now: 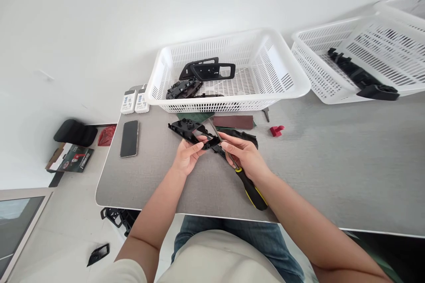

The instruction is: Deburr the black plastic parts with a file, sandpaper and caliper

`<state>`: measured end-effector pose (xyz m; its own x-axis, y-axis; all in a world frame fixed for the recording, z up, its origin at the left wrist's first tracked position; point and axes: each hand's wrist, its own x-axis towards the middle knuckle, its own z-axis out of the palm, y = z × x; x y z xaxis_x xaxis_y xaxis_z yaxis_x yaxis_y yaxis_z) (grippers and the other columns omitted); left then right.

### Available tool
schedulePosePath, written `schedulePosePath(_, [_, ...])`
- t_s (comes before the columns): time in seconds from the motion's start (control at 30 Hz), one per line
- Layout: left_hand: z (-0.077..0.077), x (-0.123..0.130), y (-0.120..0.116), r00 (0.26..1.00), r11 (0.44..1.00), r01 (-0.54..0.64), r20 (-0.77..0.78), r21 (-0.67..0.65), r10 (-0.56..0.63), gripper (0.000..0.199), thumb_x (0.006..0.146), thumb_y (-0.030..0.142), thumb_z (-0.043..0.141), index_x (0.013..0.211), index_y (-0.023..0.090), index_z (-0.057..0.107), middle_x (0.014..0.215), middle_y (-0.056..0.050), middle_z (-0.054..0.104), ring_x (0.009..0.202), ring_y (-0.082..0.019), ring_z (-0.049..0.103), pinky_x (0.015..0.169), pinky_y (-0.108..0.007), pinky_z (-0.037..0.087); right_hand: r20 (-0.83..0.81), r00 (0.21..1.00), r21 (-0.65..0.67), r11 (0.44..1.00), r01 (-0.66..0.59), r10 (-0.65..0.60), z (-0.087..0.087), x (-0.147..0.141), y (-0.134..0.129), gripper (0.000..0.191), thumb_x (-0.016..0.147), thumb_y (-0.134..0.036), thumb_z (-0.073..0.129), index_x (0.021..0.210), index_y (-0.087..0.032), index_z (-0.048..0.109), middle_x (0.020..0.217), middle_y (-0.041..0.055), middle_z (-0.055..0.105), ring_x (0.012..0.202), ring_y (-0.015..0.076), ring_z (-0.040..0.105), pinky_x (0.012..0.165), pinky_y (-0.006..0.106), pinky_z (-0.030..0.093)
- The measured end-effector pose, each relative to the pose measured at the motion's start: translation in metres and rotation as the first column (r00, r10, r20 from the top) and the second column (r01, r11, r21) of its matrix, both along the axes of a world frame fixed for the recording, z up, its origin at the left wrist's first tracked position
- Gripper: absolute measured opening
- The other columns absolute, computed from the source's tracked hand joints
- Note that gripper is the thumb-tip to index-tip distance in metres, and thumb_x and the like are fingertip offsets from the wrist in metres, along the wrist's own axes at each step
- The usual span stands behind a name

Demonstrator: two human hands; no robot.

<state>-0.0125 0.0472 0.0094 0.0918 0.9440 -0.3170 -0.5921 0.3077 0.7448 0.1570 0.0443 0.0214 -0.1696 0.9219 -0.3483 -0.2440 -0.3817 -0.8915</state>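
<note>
My left hand (188, 155) is closed on a black plastic door handle trim (192, 130), thumb on the near end of its frame. Opposite it, my right hand (246, 154) is closed around the metal shaft of a screwdriver (251, 189) with a black and yellow handle. The handle points back toward my body, and the shaft crosses beside the trim's near end. My right fingertips are close to the trim; whether they touch it I cannot tell. Under and behind the hands lie a dark red strip (233, 122), a green piece (195, 116) and a crumpled black piece (242, 136).
A white basket (282, 84) behind my hands holds several black trims (215, 71). Another basket (312, 70) with a long black part (358, 73) stands right. A red clamp-like piece (276, 131), a phone (129, 139) and two white boxes (142, 100) are on the grey table (332, 163).
</note>
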Motion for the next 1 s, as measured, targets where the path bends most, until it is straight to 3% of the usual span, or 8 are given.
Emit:
schedulePosePath(0.1, [0.0, 0.0, -0.001, 1.0, 1.0, 0.019, 0.005, -0.003, -0.019, 0.05, 0.053, 0.018, 0.082, 0.1, 0.022, 0.064, 0.085, 0.0, 0.072, 0.072, -0.013, 0.067, 0.06, -0.021, 0.053, 0.03, 0.999, 0.032, 0.999, -0.025, 0.024, -0.003, -0.001, 0.0, 0.062, 0.063, -0.045, 0.075, 0.118, -0.018, 0.066, 0.064, -0.0019, 0.061, 0.038, 0.0051, 0.041, 0.034, 0.022, 0.03])
schedulePosePath(0.23, [-0.003, -0.001, 0.0, 1.0, 1.0, 0.02, -0.008, 0.006, -0.02, 0.042, 0.059, 0.029, 0.081, 0.095, 0.02, 0.061, 0.085, -0.001, 0.072, 0.053, -0.007, 0.06, 0.04, -0.015, 0.04, 0.142, 0.988, 0.117, 0.991, -0.07, 0.053, -0.008, -0.002, -0.001, 0.06, 0.066, -0.047, 0.071, 0.12, -0.019, 0.065, 0.076, 0.0017, 0.066, 0.039, 0.0053, 0.042, 0.035, 0.022, 0.032])
schedulePosePath(0.33, [-0.005, -0.001, 0.002, 0.997, 0.997, -0.064, -0.034, 0.04, 0.066, 0.041, 0.06, 0.041, 0.08, 0.086, 0.018, 0.059, 0.086, -0.002, 0.072, 0.056, -0.009, 0.064, 0.048, -0.018, 0.049, 0.283, 0.959, 0.256, 0.96, -0.109, 0.033, -0.009, 0.0, -0.005, 0.053, 0.075, -0.045, 0.065, 0.121, -0.019, 0.064, 0.088, 0.0058, 0.069, 0.044, 0.0066, 0.043, 0.038, 0.024, 0.036])
schedulePosePath(0.4, [-0.005, 0.0, 0.003, 0.986, 0.986, -0.146, -0.065, 0.074, 0.151, 0.042, 0.059, 0.045, 0.079, 0.083, 0.017, 0.058, 0.084, -0.002, 0.073, 0.056, -0.011, 0.065, 0.054, -0.022, 0.053, 0.405, 0.914, 0.401, 0.897, -0.186, 0.009, -0.009, 0.002, -0.009, 0.047, 0.081, -0.042, 0.059, 0.122, -0.019, 0.063, 0.089, 0.0067, 0.07, 0.051, 0.0096, 0.048, 0.045, 0.025, 0.042])
schedulePosePath(0.5, [-0.006, 0.001, 0.003, 0.962, 0.962, -0.232, -0.113, 0.145, 0.25, 0.042, 0.061, 0.048, 0.078, 0.081, 0.017, 0.057, 0.083, -0.002, 0.073, 0.057, -0.012, 0.066, 0.058, -0.024, 0.055, 0.592, 0.805, 0.561, 0.741, -0.369, -0.048, -0.009, 0.003, -0.014, 0.041, 0.088, -0.035, 0.051, 0.125, -0.018, 0.061, 0.08, 0.0057, 0.067, 0.061, 0.0135, 0.056, 0.058, 0.028, 0.049])
schedulePosePath(0.6, [-0.007, 0.002, 0.003, 0.944, 0.949, -0.244, -0.174, 0.2, 0.28, 0.041, 0.064, 0.05, 0.075, 0.082, 0.017, 0.058, 0.085, -0.004, 0.073, 0.061, -0.013, 0.067, 0.059, -0.025, 0.055, 0.723, 0.684, 0.567, 0.645, -0.512, -0.093, -0.008, 0.006, -0.014, 0.04, 0.092, -0.031, 0.044, 0.127, -0.018, 0.059, 0.079, 0.006, 0.066, 0.064, 0.0151, 0.059, 0.061, 0.028, 0.049])
schedulePosePath(0.7, [-0.008, 0.001, 0.003, 0.928, 0.941, -0.255, -0.217, 0.222, 0.303, 0.04, 0.066, 0.05, 0.073, 0.084, 0.017, 0.058, 0.084, -0.005, 0.074, 0.058, -0.012, 0.066, 0.058, -0.026, 0.054, 0.788, 0.607, 0.525, 0.621, -0.582, -0.098, -0.006, 0.01, -0.011, 0.04, 0.094, -0.03, 0.041, 0.128, -0.018, 0.058, 0.081, 0.0069, 0.067, 0.068, 0.0168, 0.062, 0.061, 0.028, 0.05])
schedulePosePath(1.0, [-0.01, -0.002, 0.006, 0.919, 0.929, -0.285, -0.207, 0.236, 0.334, 0.037, 0.069, 0.048, 0.071, 0.086, 0.018, 0.058, 0.086, -0.006, 0.074, 0.058, -0.014, 0.065, 0.059, -0.028, 0.052, 0.813, 0.578, 0.497, 0.61, -0.617, -0.077, -0.002, 0.014, -0.009, 0.04, 0.094, -0.027, 0.04, 0.128, -0.015, 0.057, 0.083, 0.0076, 0.067, 0.069, 0.0171, 0.063, 0.061, 0.028, 0.049])
